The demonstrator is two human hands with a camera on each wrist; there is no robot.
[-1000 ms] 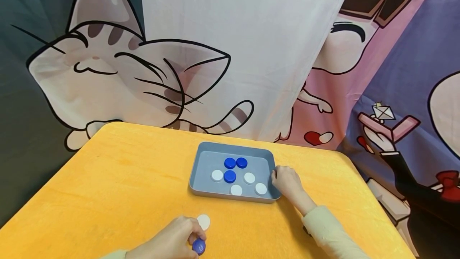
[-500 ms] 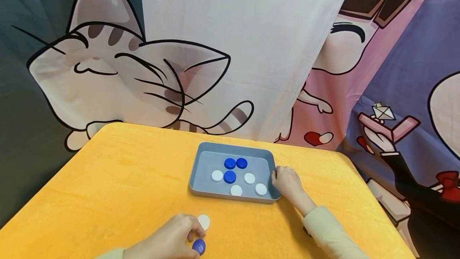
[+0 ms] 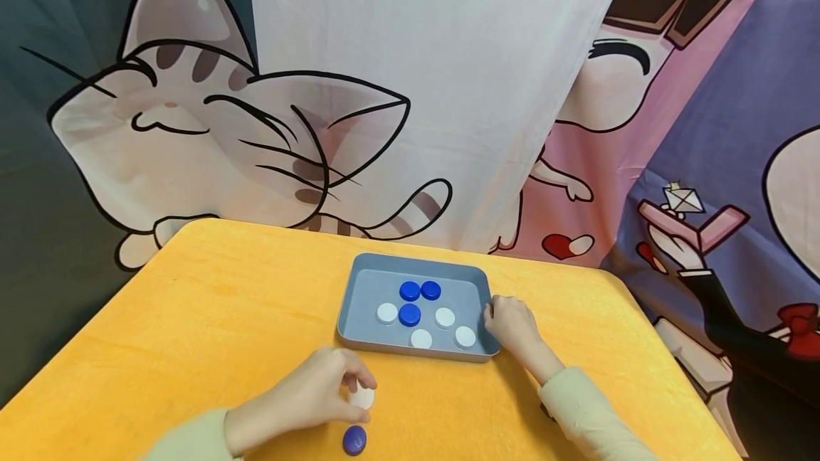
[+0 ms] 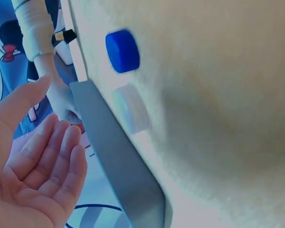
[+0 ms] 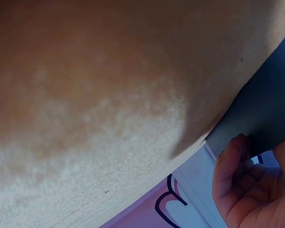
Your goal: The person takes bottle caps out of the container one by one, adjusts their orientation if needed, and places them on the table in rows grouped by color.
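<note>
My left hand (image 3: 307, 391) hovers at the near side of the table, thumb and fingers spread around a white bottle cap (image 3: 363, 398). In the left wrist view the left hand (image 4: 42, 178) stands apart from that white cap (image 4: 131, 108), its fingers relaxed and holding nothing. A blue bottle cap (image 3: 354, 440) lies on the table just nearer than the white one. With curled fingers my right hand (image 3: 512, 324) grips the right rim of a grey-blue tray (image 3: 368, 283); the right wrist view shows its fingers (image 5: 228, 166) against the tray wall (image 5: 259, 111).
Inside the tray sit several white caps (image 3: 445, 317) and three blue caps (image 3: 410, 315). A yellow cloth (image 3: 192, 347) covers the table. Behind its far edge hangs a printed curtain (image 3: 442, 91) with a cartoon cat.
My left hand has moved away from the blue cap, forward to the white cap, and its fingers have spread. The blue cap stays on the table. The right hand and tray have not moved.
</note>
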